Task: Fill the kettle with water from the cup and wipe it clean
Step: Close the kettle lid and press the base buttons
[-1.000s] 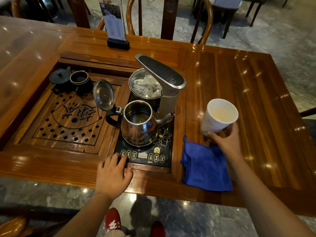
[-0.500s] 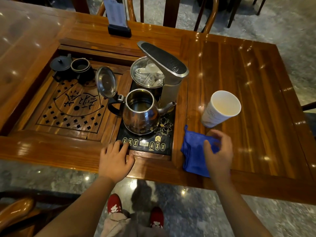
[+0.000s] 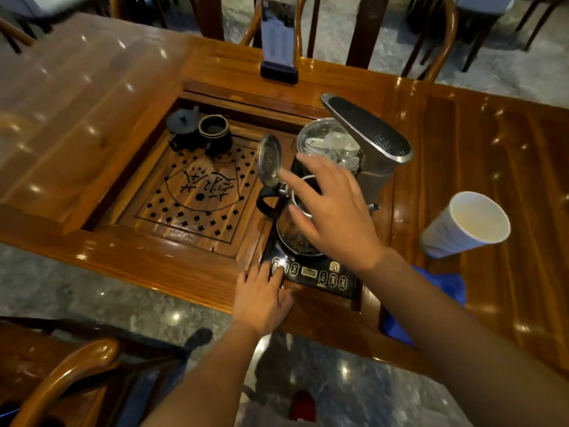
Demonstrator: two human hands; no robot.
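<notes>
The steel kettle (image 3: 289,235) stands on the black heater base (image 3: 311,272) with its round lid (image 3: 269,160) flipped up on the hinge. My right hand (image 3: 332,208) hovers over the kettle's mouth with fingers spread, index fingertip near the raised lid, hiding most of the opening. My left hand (image 3: 261,297) lies flat on the table's front edge, fingers resting by the heater's buttons. The white paper cup (image 3: 465,226) stands alone on the table to the right. A blue cloth (image 3: 443,285) lies below the cup, mostly hidden by my right forearm.
A glass-lidded pot of small cups (image 3: 329,146) and a grey water dispenser arm (image 3: 369,131) stand right behind the kettle. A dark teapot (image 3: 184,124) and dark cup (image 3: 215,131) sit on the slatted tea tray (image 3: 197,198). A card stand (image 3: 278,41) and chairs are beyond.
My right hand let go of the cup, passed over the blue cloth and swung left to above the kettle. The cup now stands free. The left hand stayed put.
</notes>
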